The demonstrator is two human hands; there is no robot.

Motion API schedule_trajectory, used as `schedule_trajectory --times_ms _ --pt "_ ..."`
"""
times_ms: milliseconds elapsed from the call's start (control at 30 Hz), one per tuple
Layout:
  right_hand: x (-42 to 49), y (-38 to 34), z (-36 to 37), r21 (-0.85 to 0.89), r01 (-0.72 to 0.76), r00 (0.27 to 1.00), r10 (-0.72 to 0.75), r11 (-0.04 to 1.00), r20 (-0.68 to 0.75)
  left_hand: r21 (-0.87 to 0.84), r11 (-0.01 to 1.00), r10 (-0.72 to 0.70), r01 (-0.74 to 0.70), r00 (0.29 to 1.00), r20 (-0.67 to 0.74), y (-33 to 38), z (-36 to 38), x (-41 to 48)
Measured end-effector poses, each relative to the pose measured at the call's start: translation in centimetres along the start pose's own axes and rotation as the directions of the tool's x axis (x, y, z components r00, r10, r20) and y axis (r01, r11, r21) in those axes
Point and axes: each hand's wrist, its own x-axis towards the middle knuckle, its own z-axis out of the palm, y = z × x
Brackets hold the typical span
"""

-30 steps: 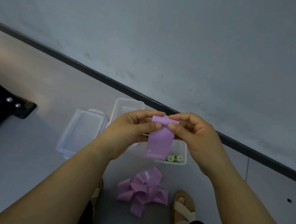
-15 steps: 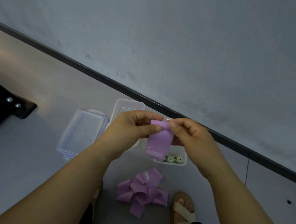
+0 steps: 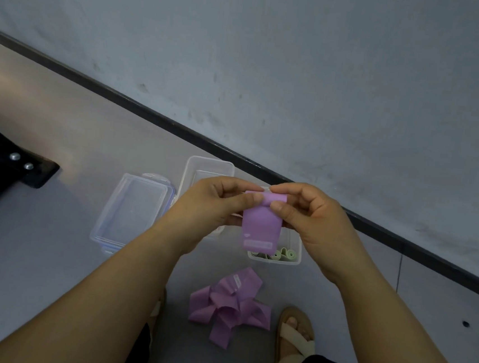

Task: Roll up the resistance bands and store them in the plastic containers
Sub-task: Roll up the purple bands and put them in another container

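Note:
I hold a purple resistance band [image 3: 260,227] in the air above the floor. My left hand [image 3: 215,205] and my right hand [image 3: 308,217] both pinch its top end, which is curled into a small roll; the rest hangs down with a white label near the bottom. Below, a heap of loose purple bands [image 3: 230,305] lies on the floor. Behind the hanging band stands an open clear container [image 3: 295,258] holding rolled green bands [image 3: 279,254]. A second open clear container [image 3: 204,166] stands further back, partly hidden by my hands.
A clear lid with blue clips [image 3: 133,212] lies on the floor to the left. The wall and its dark skirting [image 3: 402,241] run diagonally behind the containers. A black object [image 3: 5,170] sits at the left edge. My sandalled foot [image 3: 294,341] is beside the heap.
The hanging part of the purple band has grown shorter as its top end rolled up between my fingers. My hands stayed at about the same height.

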Motion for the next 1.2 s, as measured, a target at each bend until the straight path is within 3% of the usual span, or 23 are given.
schedule_trajectory --times_ms 267,533,933,1200 --pt "0.09 0.01 0.28 0.07 -0.042 0.999 0.042 0.997 -0.001 0.05 0.995 0.084 -0.082 0.996 -0.035 -0.09 -0.15 -0.03" --pt "0.08 0.05 0.25 0.02 -0.061 0.998 0.06 0.998 0.016 0.073 0.988 0.136 -0.134 0.991 -0.018 0.15 -0.07 -0.14" --pt "0.07 0.01 0.05 0.077 -0.049 0.999 0.047 0.996 0.017 0.016 1.0 -0.004 0.004 1.0 -0.014 0.0 -0.02 0.1" --pt "0.17 0.11 0.14 0.085 -0.062 0.998 0.061 0.994 0.01 0.05 0.997 0.053 -0.051 0.998 -0.023 0.05 -0.11 -0.06"
